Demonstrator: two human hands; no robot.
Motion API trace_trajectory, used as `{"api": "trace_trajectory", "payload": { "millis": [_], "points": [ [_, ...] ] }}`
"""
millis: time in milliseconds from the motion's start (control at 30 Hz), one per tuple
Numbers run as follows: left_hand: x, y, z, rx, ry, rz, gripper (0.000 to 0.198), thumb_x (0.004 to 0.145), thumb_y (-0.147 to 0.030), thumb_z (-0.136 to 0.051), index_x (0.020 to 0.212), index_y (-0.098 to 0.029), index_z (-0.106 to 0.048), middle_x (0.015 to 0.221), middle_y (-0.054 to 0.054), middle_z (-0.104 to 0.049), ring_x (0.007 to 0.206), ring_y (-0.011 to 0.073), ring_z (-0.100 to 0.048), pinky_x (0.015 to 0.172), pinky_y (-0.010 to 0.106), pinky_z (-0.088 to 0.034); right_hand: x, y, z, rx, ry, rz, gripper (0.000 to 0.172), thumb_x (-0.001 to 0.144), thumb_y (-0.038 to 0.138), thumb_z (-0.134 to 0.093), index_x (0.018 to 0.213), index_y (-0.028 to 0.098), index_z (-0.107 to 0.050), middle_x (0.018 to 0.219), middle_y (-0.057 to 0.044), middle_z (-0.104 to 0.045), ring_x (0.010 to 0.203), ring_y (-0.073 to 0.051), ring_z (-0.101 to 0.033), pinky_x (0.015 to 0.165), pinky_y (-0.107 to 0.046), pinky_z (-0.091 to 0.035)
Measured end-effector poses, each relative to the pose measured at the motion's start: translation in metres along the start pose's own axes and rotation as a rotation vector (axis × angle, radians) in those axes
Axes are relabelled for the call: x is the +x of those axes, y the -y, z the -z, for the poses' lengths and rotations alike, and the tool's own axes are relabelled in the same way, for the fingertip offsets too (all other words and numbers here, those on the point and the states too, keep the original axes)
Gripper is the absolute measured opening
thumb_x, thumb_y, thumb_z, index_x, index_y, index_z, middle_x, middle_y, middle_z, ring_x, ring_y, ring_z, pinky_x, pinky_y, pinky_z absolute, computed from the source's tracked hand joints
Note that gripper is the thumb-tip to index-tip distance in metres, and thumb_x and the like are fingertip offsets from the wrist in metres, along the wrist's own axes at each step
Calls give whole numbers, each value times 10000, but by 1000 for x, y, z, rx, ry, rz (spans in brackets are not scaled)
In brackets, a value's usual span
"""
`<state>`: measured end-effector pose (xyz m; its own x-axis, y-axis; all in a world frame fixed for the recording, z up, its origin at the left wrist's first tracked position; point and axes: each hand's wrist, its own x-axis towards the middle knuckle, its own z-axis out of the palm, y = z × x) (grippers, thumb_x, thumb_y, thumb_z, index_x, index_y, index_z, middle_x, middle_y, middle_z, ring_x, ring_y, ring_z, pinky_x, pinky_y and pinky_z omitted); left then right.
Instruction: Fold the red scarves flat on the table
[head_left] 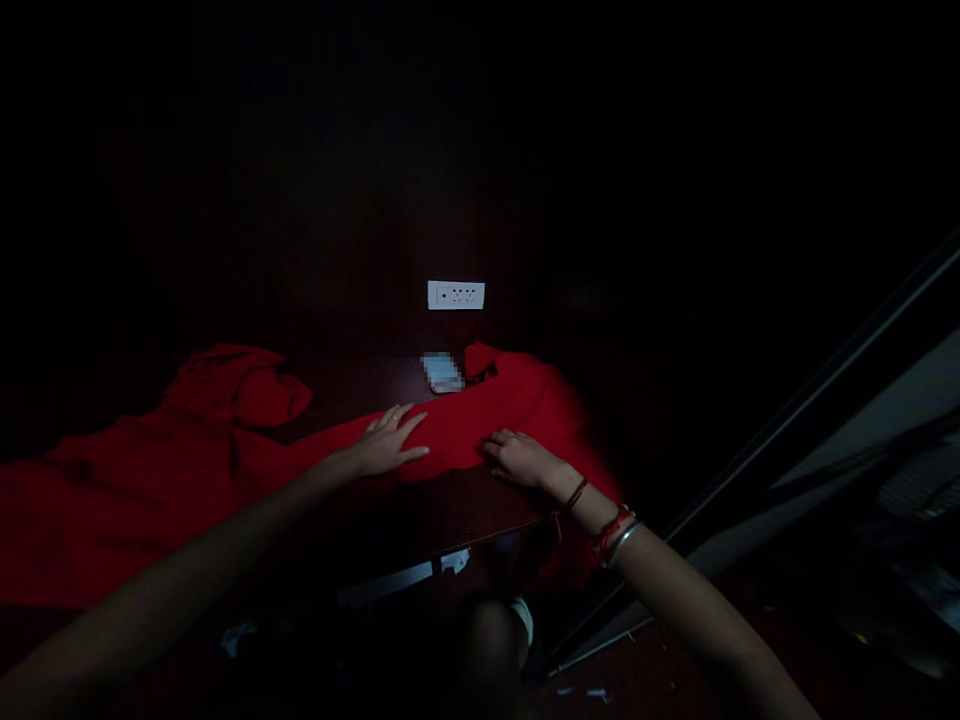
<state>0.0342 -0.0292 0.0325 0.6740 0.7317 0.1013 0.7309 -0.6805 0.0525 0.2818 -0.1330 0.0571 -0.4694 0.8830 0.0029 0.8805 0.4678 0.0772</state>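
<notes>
A large red cloth (187, 450) lies spread across a dark wooden table (465, 505), bunched at the back left and the back right. My left hand (391, 442) rests flat on the cloth near the middle, fingers stretched out. My right hand (517, 456) lies on the cloth's near edge just to the right, fingers curled down onto the fabric; whether it pinches the cloth is unclear. Red threads and a metal bangle circle my right wrist.
The scene is very dark. A white socket plate (456, 295) sits on the wall behind the table. A small pale blurred object (441, 371) lies on the table beyond the cloth. A slanted dark rail (825, 400) runs along the right. Paper scraps (238, 634) lie on the floor.
</notes>
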Motion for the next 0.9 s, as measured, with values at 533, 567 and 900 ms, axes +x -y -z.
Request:
{"api": "trace_trajectory", "payload": {
  "millis": [533, 567, 900],
  "points": [
    [-18, 27, 29, -268, 91, -79, 493, 590, -18, -317, 1008, -150, -544, 1035, 26, -573, 960, 151, -500, 853, 237, -349, -1, -14, -12, -184, -70, -5, 398, 811, 221, -386, 1205, 171, -368, 1002, -118, -550, 907, -205, -513, 799, -324, -341],
    [-16, 29, 32, -312, 94, -67, 473, 590, -30, -312, 983, -138, -552, 1022, 27, -580, 949, 154, -505, 848, 236, -350, 0, -13, -13, -185, -91, -5, 373, 818, 210, -368, 1189, 171, -385, 1012, -116, -544, 915, -206, -506, 809, -334, -335],
    [-15, 33, 28, -166, 119, -6, 435, 619, -132, -386, 1030, -181, -523, 1058, 73, -551, 934, 208, -506, 780, 289, -380, -2, -28, -8, 34, -196, -201, 194, 843, 197, -345, 966, 150, -486, 888, -87, -589, 813, -156, -532, 720, -246, -345]
  ]
}}
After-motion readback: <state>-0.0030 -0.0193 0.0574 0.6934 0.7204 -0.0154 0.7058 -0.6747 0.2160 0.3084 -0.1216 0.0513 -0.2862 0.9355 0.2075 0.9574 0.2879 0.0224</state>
